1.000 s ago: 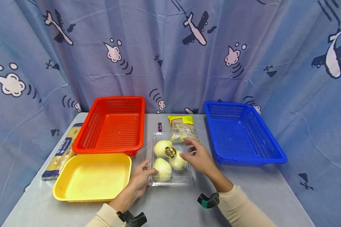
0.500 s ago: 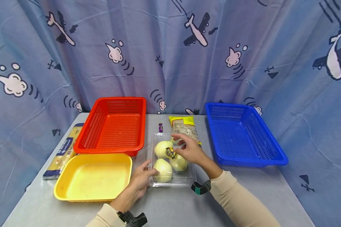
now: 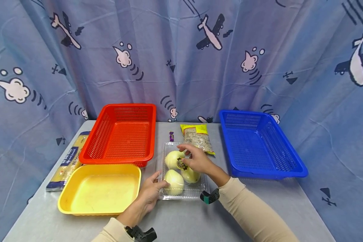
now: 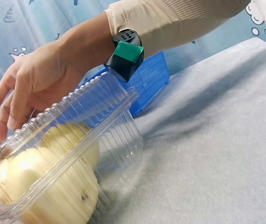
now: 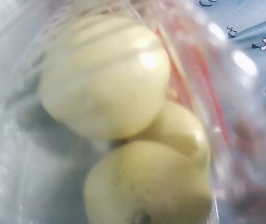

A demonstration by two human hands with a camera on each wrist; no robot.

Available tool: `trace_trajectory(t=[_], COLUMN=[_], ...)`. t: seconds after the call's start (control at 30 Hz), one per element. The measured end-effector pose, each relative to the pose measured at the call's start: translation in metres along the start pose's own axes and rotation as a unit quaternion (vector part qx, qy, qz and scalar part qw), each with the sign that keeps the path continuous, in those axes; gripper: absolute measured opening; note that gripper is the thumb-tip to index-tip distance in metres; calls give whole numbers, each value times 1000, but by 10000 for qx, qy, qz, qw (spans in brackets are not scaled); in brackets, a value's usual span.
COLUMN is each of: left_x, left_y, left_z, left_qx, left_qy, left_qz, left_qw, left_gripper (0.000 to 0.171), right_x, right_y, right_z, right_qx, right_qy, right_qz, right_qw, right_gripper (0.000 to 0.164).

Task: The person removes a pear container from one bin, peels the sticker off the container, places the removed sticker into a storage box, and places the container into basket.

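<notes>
A clear plastic clamshell box [image 3: 186,194] lies on the table with several round, pale yellow pear-like fruits [image 3: 173,181] inside. A dark round sticker [image 3: 180,164] marks its lid. My left hand [image 3: 149,192] grips the box's left edge, thumb over the lid near the front. Over the lid's right half, my right hand [image 3: 199,163] reaches in from the right, thumb beside the sticker, fingers loosely bent and apart. In the left wrist view that right hand [image 4: 39,79] hangs over the ribbed lid. The fruits [image 5: 104,79] fill the right wrist view, blurred through plastic.
Behind the box are a small purple-wrapped candy [image 3: 171,136] and a yellow-topped bag [image 3: 196,134]. On the left stand a red basket [image 3: 118,161] and a yellow tray [image 3: 99,210], beside a long package [image 3: 67,164]. A blue basket [image 3: 269,173] stands to the right.
My right hand has moved left across the lid, from its right side to the sticker. My left hand keeps its place on the box's edge.
</notes>
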State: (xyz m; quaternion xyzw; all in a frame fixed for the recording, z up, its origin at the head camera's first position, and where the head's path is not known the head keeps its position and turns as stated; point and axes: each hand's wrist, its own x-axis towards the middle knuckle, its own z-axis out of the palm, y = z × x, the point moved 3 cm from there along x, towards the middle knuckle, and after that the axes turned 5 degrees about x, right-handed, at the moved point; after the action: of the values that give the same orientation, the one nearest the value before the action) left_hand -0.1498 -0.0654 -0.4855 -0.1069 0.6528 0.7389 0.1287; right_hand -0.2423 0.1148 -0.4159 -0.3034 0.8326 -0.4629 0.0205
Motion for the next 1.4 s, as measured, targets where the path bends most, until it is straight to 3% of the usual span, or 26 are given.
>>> trace_trajectory(t=[0.47, 0.63, 0.87, 1.4], left_x=[0, -1, -1, -2], left_y=[0, 1, 1, 1], left_z=[0, 1, 1, 1], left_qx=[-19, 4, 45, 113], left_qy=[-42, -32, -12, -13], left_qz=[20, 30, 17, -24], left_qw=[10000, 10000, 10000, 9999], left_gripper=[85, 86, 85, 85], right_x=[2, 1, 2, 4], right_y=[3, -1, -4, -4], right_z=[12, 13, 14, 17], right_qx=[-1302, -1307, -1488, -1718], right_qy=[-200, -301, -346, -361], right_qz=[-330, -331, -647, -547], right_qw=[9907, 9904, 9861, 9829], right_gripper=[43, 40, 35, 29])
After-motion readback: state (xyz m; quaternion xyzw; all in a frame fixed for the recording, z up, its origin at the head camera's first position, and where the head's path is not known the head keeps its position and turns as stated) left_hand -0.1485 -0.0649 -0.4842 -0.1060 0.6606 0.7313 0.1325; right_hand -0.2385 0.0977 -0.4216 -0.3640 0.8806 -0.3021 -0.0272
